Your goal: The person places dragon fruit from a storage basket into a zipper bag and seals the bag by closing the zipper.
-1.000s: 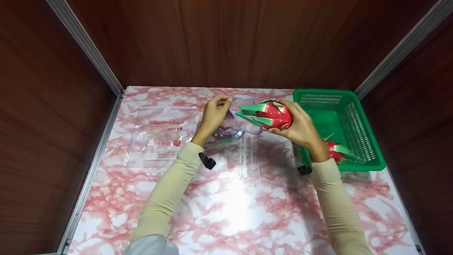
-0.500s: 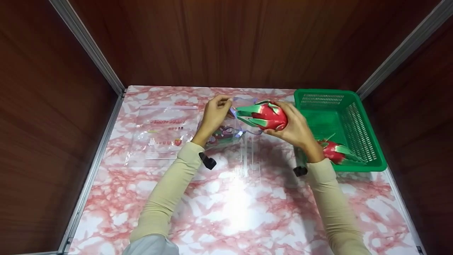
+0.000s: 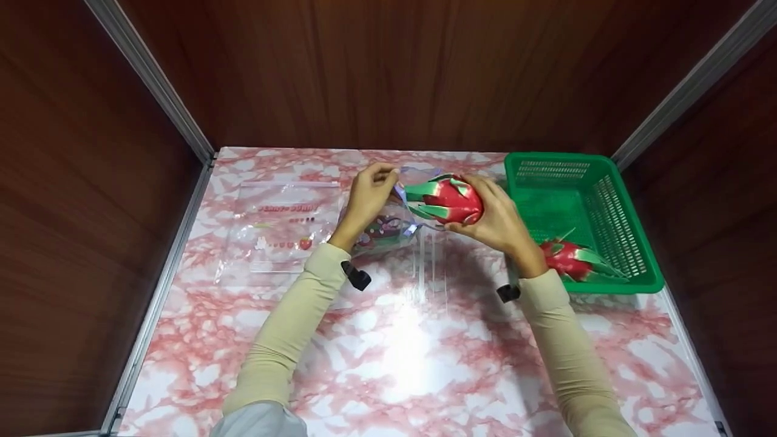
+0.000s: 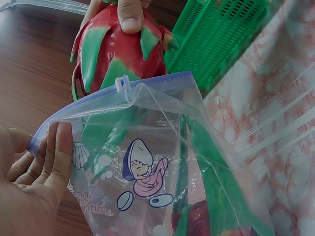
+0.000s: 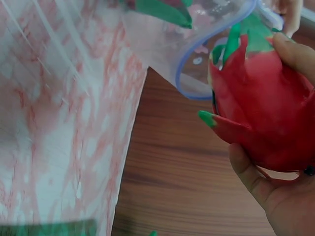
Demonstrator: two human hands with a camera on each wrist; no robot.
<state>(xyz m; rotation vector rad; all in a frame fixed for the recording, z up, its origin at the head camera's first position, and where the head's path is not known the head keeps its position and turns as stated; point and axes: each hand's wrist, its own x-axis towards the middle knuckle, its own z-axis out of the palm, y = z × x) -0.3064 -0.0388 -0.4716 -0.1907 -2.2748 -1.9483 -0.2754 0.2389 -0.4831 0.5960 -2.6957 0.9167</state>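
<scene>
My left hand [image 3: 371, 197] pinches the purple zip edge of a clear zip bag [image 4: 147, 172] printed with a cartoon figure. The bag's mouth gapes toward the right. Inside it shows another red dragon fruit with long green leaves [image 4: 214, 174]. My right hand [image 3: 501, 221] grips a red dragon fruit [image 3: 454, 201] around its rounded end, thumb on one side and fingers on the other. Its green leaf tips point left and reach into the bag's mouth, seen through the clear film in the left wrist view; the red body is outside the rim.
A green plastic basket [image 3: 634, 221] stands at the right, with one more dragon fruit [image 3: 567, 260] at its near left corner. Another clear printed zip bag [image 3: 285, 230] lies flat on the marbled table [image 3: 388, 364] at the left. Brown wooden panels [image 3: 388, 73] enclose the table.
My right hand has moved left with the dragon fruit, bringing its leaves into the bag's mouth. The left hand has stayed in place at the bag's edge.
</scene>
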